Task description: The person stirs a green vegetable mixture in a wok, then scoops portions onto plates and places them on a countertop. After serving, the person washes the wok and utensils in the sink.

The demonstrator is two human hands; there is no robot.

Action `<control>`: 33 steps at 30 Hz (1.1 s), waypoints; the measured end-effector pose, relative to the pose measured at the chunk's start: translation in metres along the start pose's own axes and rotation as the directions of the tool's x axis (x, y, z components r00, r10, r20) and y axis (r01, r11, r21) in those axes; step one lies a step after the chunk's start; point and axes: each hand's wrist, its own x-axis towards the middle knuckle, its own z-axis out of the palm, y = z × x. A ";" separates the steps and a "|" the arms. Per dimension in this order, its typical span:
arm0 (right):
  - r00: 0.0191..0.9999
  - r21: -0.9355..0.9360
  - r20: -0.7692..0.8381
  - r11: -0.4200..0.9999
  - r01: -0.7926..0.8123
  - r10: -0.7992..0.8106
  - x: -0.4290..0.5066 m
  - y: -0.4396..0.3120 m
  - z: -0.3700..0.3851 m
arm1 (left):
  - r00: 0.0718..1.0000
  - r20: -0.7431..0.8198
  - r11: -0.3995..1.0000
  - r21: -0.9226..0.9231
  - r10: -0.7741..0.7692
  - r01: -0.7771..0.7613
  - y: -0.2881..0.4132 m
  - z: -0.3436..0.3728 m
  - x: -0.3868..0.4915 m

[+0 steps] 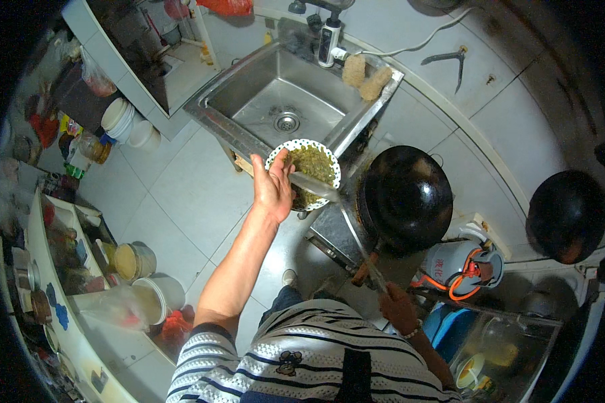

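Observation:
My left hand (pixel 275 189) is at the left side of a white bowl with dark dots on its rim (pixel 337 169). Its thumb stands apart from the fingers, which reach over the rim beside chopped green food (pixel 310 160). What supports the bowl from below is hidden. In my right hand (pixel 399 307) is the long handle of a metal wok spatula (pixel 315 186). Its blurred blade lies across the bowl, the tip close to my left fingers; whether they touch I cannot tell. To the right of the bowl sits a black wok (pixel 408 196) with a wooden handle (pixel 365 270).
A stainless steel sink (pixel 227 123) stands beyond the bowl, with two loofah sponges (pixel 354 70) on its corner. Right of me are a gas cylinder (pixel 438 264) with an orange hose and a second wok (pixel 564 216) by the wall. Shelves and a white bucket (pixel 169 297) stand left.

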 end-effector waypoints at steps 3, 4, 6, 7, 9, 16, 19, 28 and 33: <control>0.992 -0.125 -0.024 0.985 0.122 -0.126 0.000 -0.007 0.019 | 0.999 -0.010 0.995 -0.093 0.038 -0.039 -0.009 0.002 -0.007; 0.997 -0.130 -0.033 0.990 0.060 -0.065 0.002 -0.007 0.024 | 0.998 0.002 0.992 -0.114 0.059 -0.058 -0.014 0.002 -0.008; 0.998 -0.116 -0.025 0.992 0.057 -0.060 0.008 -0.007 0.030 | 0.999 -0.029 0.990 -0.133 0.043 -0.046 -0.021 -0.002 -0.011; 0.998 -0.115 -0.036 0.992 0.043 -0.047 0.012 -0.006 0.031 | 0.998 0.012 0.995 -0.088 0.057 -0.056 -0.024 -0.004 -0.013; 0.998 -0.115 -0.057 0.993 -0.013 0.006 0.018 -0.005 0.032 | 0.996 0.067 0.998 -0.015 0.060 -0.059 -0.029 -0.009 -0.017; 0.949 -0.395 -0.219 0.910 0.124 -0.225 0.018 -0.023 0.017 | 0.891 0.081 0.645 0.661 0.446 -0.384 -0.010 -0.039 -0.027; 0.943 -0.434 -0.227 0.892 0.125 -0.243 0.017 -0.032 0.010 | 0.793 0.313 0.294 0.807 0.522 -0.512 0.008 -0.046 -0.017; 0.933 -0.502 -0.209 0.851 0.156 -0.294 0.010 -0.021 -0.002 | 0.874 0.439 -0.047 0.897 0.210 -0.439 0.013 -0.046 0.017; 0.946 -0.454 -0.212 0.882 0.127 -0.245 0.004 -0.015 -0.005 | 0.885 0.424 -0.070 0.906 0.192 -0.418 0.015 -0.057 0.041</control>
